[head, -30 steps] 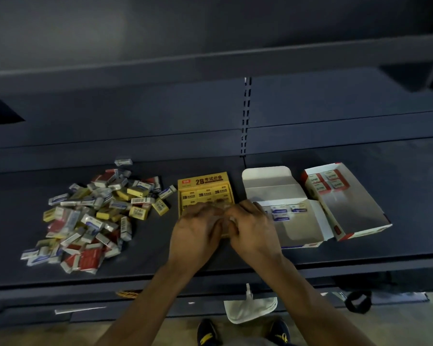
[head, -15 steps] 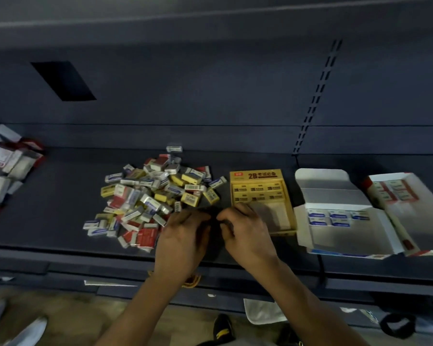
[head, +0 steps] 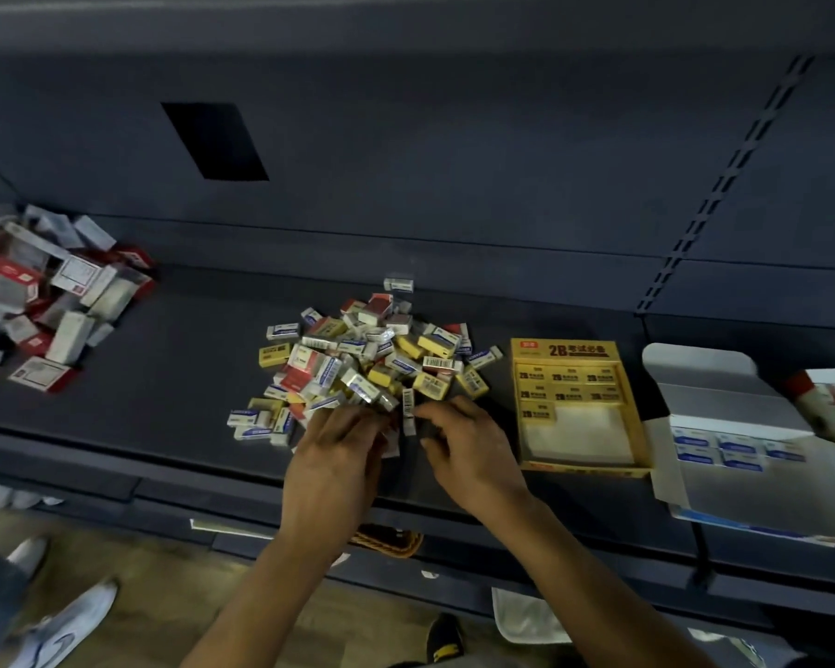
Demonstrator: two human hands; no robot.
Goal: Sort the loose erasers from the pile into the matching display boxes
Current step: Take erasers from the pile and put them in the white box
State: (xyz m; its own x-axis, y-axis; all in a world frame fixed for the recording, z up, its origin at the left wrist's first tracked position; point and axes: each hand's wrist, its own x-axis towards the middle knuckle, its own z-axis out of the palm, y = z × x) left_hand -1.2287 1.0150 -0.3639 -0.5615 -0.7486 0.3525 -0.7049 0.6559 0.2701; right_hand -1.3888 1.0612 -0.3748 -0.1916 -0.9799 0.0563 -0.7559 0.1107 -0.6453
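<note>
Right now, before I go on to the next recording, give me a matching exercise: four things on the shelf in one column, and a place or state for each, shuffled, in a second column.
Things
1. eraser pile
2. yellow display box
3. white and blue display box
4. red and white packs

Places or states
a. far left of the shelf
b. flap open, blue-labelled erasers inside
c. left hand and right hand at its near edge
d. printed 2B, just right of the pile

Pairs: 1-c, 2-d, 3-b, 4-a
</note>
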